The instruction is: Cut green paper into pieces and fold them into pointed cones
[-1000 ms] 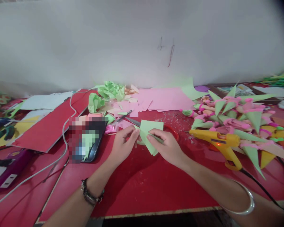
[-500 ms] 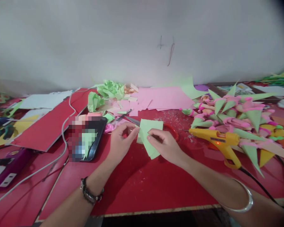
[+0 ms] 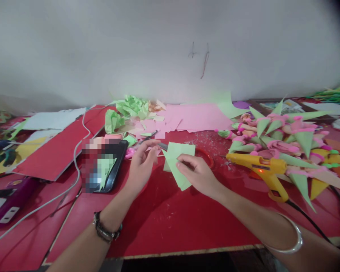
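Note:
Pinched between the thumb and fingers of my right hand (image 3: 194, 170) are pieces of light green paper (image 3: 180, 155), overlapping at an angle. My left hand (image 3: 143, 162) is apart from the paper, to its left, with fingers loosely curved and nothing seen in them. Behind my hands lie scissors (image 3: 205, 155) with red handles, partly covered by the green paper. A dark phone (image 3: 119, 158) with green paper cut-outs (image 3: 107, 170) on it rests left of my left hand.
At right, a yellow glue gun (image 3: 257, 164) with a lit red light lies beside a pile of pink and green paper flowers (image 3: 283, 132). Pink sheets (image 3: 198, 117) and crumpled green paper (image 3: 133, 106) line the wall. A white cable (image 3: 77, 162) crosses the left side.
My left hand has let go of the green paper's left edge and moved slightly left, its fingers loosening. My right hand and the paper have stayed in place.

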